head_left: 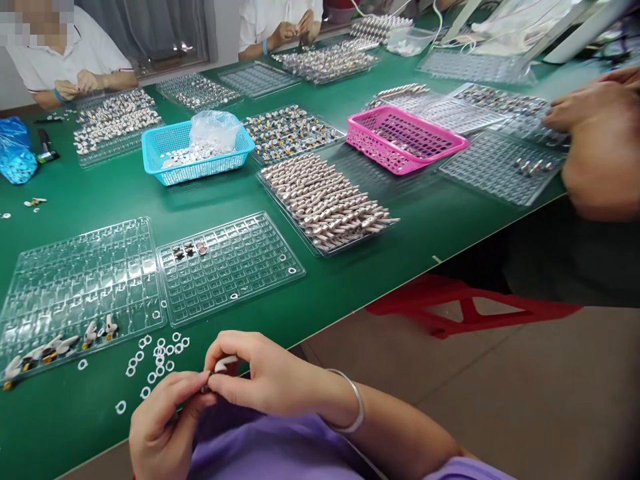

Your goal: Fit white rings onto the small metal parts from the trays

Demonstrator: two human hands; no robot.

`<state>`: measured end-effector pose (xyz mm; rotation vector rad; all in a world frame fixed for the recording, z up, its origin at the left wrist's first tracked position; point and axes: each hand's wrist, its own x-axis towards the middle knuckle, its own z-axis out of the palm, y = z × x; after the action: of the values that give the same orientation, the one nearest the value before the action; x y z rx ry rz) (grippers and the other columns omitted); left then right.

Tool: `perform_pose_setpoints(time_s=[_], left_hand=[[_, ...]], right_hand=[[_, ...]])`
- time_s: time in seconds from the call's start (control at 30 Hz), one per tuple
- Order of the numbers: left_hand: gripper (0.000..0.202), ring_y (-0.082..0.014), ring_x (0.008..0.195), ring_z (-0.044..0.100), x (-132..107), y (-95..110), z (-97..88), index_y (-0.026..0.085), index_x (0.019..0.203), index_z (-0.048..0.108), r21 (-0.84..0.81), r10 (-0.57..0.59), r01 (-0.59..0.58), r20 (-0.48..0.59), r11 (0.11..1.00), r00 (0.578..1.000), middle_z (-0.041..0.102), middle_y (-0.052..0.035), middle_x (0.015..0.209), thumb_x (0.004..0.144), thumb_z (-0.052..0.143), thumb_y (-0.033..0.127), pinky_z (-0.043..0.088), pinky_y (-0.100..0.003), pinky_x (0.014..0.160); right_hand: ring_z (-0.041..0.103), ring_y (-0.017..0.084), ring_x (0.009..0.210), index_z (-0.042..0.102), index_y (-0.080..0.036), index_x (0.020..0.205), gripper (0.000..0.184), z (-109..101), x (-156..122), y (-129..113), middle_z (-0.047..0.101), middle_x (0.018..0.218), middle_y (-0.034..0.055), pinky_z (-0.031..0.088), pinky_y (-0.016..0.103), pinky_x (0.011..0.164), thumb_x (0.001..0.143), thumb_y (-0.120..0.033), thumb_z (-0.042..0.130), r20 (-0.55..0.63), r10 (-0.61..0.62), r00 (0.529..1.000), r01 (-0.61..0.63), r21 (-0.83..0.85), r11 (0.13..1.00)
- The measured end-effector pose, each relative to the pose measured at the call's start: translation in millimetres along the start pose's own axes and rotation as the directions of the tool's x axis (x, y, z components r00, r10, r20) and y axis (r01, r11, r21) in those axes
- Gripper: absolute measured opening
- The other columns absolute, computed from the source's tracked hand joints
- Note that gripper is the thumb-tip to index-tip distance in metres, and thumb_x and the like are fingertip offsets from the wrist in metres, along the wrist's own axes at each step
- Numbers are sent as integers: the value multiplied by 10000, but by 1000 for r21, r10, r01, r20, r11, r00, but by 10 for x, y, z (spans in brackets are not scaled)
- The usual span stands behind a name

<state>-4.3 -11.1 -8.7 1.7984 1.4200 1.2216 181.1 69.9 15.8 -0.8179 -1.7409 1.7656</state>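
My left hand (163, 420) and my right hand (260, 373) meet at the table's near edge, above my purple top. Both pinch one small white and metal part (220, 367) between their fingertips. My right wrist wears a silver bangle (354, 407). Just beyond my hands, several loose white rings (157, 353) lie on the green table (350, 273). Behind them a clear tray (227, 263) holds three small parts in its far left corner. To its left another clear tray (80, 287) has a row of white parts along its near edge.
A full tray of pinkish rods (325, 200), a blue basket (195, 153) with a bag and a pink basket (405, 137) stand mid-table. Other people's hands work at the right (595, 140) and far side (75, 83). A red stool (465, 307) is under the table.
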Motion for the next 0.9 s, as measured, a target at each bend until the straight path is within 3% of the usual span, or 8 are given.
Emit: perform_pose_setpoints(time_s=[0.2, 0.4, 0.47, 0.57, 0.73, 0.9], left_hand=[[364, -112, 715, 566, 44, 30, 17, 315, 1117, 696, 24, 28, -27, -42, 999, 999, 563, 28, 840, 839, 672, 80, 476, -192, 625], [295, -113, 699, 546, 69, 60, 91, 315, 1031, 717, -14, 2, -3, -95, 1000, 995, 550, 37, 798, 835, 679, 98, 464, -187, 613], [240, -116, 694, 543, 98, 62, 108, 311, 996, 729, -59, -46, 41, -87, 997, 995, 550, 36, 777, 831, 695, 139, 471, -180, 609], [145, -115, 685, 534, 152, 60, 100, 302, 950, 747, -133, -166, 156, -68, 979, 984, 551, 32, 755, 835, 705, 224, 476, -161, 598], [97, -123, 763, 571, 175, 18, 41, 296, 917, 754, -178, -315, 304, -36, 936, 949, 616, 16, 812, 836, 701, 286, 490, -148, 664], [95, -151, 773, 641, 143, 5, 37, 282, 894, 761, -174, -428, 415, -44, 893, 903, 706, -5, 875, 811, 716, 295, 531, -195, 700]], right_hand=[[469, 90, 589, 651, -119, 818, 177, -10, 54, 88, 561, 676, -10, 375, 206, 531, 782, -288, 613, 72, 94, 993, -105, 163, 981], [426, 77, 551, 613, -125, 742, 133, 162, 39, 146, 538, 616, -27, 327, 196, 492, 747, -258, 609, -41, 184, 982, -165, 292, 942], [401, 68, 550, 605, -126, 749, 141, 172, 25, 158, 514, 615, -39, 312, 194, 497, 763, -266, 615, -70, 201, 977, -170, 317, 933], [389, 68, 574, 629, -125, 825, 253, 87, 14, 154, 486, 647, -46, 311, 203, 521, 811, -377, 646, -16, 154, 988, -143, 286, 948], [518, 112, 735, 656, -117, 989, 557, -110, 11, 135, 569, 843, 22, 443, 261, 697, 856, -643, 534, 81, 65, 995, -89, 330, 940], [544, 99, 710, 650, -123, 959, 461, -88, -19, 170, 598, 785, -2, 459, 261, 720, 769, -538, 717, 56, 164, 985, -171, 460, 872]])
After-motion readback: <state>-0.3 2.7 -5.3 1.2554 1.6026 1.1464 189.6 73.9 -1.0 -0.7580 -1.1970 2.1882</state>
